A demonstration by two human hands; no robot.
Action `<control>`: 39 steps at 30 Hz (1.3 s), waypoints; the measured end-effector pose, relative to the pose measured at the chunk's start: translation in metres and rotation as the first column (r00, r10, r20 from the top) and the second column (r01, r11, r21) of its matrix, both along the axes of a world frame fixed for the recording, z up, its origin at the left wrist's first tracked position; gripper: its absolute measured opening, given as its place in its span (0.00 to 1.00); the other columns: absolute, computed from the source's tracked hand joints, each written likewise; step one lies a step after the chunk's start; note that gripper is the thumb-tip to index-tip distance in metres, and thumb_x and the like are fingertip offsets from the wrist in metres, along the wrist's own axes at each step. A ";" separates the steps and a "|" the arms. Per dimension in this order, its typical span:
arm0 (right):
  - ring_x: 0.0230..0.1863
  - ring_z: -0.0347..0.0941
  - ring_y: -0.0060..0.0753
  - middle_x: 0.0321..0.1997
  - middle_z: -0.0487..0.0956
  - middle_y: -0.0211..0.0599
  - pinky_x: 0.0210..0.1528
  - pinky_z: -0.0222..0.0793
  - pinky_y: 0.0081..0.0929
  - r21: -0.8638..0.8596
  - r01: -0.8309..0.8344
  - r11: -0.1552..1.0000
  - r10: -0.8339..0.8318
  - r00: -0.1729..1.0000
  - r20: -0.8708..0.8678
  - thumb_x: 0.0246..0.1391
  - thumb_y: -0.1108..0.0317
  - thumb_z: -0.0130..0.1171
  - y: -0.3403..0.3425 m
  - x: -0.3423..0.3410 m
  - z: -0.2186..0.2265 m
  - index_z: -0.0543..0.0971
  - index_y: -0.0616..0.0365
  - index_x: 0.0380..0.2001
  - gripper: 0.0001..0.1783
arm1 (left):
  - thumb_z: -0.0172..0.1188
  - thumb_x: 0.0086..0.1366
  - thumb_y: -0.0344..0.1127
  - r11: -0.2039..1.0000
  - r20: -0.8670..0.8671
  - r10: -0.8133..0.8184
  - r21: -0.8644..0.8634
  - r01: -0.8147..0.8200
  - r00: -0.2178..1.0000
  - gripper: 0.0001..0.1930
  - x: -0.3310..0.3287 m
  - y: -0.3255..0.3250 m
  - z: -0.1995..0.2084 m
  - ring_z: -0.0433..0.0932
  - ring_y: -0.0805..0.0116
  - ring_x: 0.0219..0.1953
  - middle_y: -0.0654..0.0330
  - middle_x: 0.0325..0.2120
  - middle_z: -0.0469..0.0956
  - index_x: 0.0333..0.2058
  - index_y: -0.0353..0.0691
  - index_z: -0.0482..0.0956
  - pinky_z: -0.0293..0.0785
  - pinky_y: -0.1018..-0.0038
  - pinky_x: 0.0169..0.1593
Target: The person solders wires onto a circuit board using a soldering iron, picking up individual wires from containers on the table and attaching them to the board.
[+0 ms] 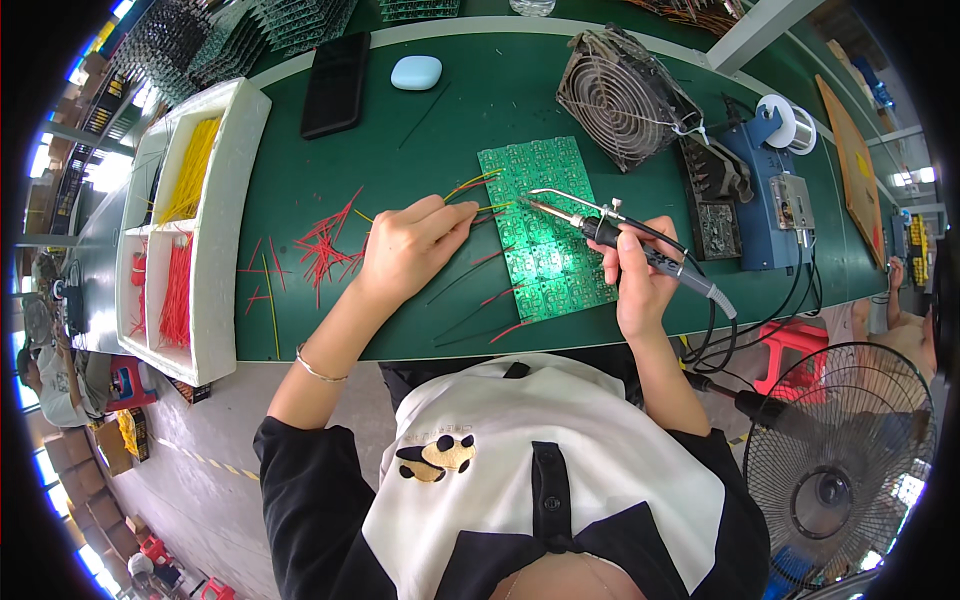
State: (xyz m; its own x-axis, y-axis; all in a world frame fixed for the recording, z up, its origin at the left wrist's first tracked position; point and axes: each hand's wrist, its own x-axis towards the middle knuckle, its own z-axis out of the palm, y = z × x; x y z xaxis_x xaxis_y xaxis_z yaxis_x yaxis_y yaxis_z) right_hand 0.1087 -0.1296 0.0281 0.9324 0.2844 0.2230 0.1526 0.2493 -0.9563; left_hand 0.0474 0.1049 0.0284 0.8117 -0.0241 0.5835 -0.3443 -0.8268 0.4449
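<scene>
Circuit board [550,245], green and patterned with many small repeated sections, lies flat on the green table [470,120] in front of the person. At the board's left edge, the left hand [415,245] has its thumb and fingertips pressed together, pinching a thin yellow wire [495,206] whose end reaches onto the board. Over the board's right side, the right hand [645,275] is wrapped around a soldering iron [660,262], whose tip points left, close to that wire end; whether tip and wire touch cannot be made out. A thin metal tube [570,197] runs along the iron, its bent end above the board.

Red and dark wires [487,257] stick out from the board's left edge. Farther left of it lies a loose pile of red wires [325,245], and beyond that a white foam box [230,230] holding yellow and red wires. Past the board's far right corner stands a small square fan [620,100]; right of the board is a blue machine [765,200] with a white spool [790,125].
</scene>
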 end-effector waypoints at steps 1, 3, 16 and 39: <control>0.19 0.64 0.14 0.22 0.73 0.39 0.18 0.60 0.11 0.028 0.011 1.000 -0.011 1.000 -0.004 0.54 0.69 0.53 -0.001 0.001 -0.001 0.66 0.61 0.29 0.08 | 0.63 0.48 0.24 1.000 -0.003 0.004 -0.001 -0.004 1.000 0.07 0.000 0.000 -0.001 0.62 0.75 0.11 0.63 0.12 0.65 0.28 0.38 0.80 0.59 0.79 0.15; 0.19 0.64 0.14 0.22 0.73 0.39 0.19 0.61 0.11 0.056 0.021 0.998 -0.021 1.000 -0.003 0.54 0.70 0.53 0.000 0.001 -0.001 0.66 0.61 0.30 0.08 | 0.62 0.48 0.24 1.000 -0.002 0.015 0.009 -0.015 1.000 0.07 -0.001 0.000 -0.001 0.63 0.75 0.11 0.64 0.13 0.66 0.28 0.38 0.80 0.60 0.79 0.15; 0.16 0.61 0.15 0.19 0.69 0.34 0.29 0.70 0.20 0.132 0.119 0.984 -0.121 0.993 0.006 0.54 0.70 0.51 -0.013 -0.005 0.004 0.66 0.61 0.29 0.07 | 0.59 0.49 0.19 0.942 -0.173 0.311 -0.076 -0.327 0.935 0.14 -0.061 0.026 0.028 0.62 0.76 0.16 0.61 0.25 0.67 0.37 0.39 0.80 0.60 0.79 0.20; 0.13 0.60 0.15 0.17 0.66 0.32 0.24 0.69 0.18 -0.018 0.058 0.998 -0.058 0.998 -0.005 0.52 0.72 0.52 -0.021 -0.030 -0.003 0.67 0.62 0.29 0.06 | 0.61 0.48 0.23 0.934 -0.203 0.151 -0.290 -0.206 0.967 0.05 -0.026 -0.051 0.007 0.72 0.70 0.21 0.61 0.25 0.72 0.27 0.37 0.78 0.68 0.77 0.23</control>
State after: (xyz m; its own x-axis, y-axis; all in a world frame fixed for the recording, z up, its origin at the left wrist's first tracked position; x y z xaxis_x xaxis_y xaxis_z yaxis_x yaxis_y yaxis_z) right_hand 0.0784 -0.1510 0.0247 0.9486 0.2339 0.2132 0.1610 0.2234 -0.9613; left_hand 0.0219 0.0535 0.0354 0.8756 0.2881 0.3877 -0.0975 -0.6807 0.7260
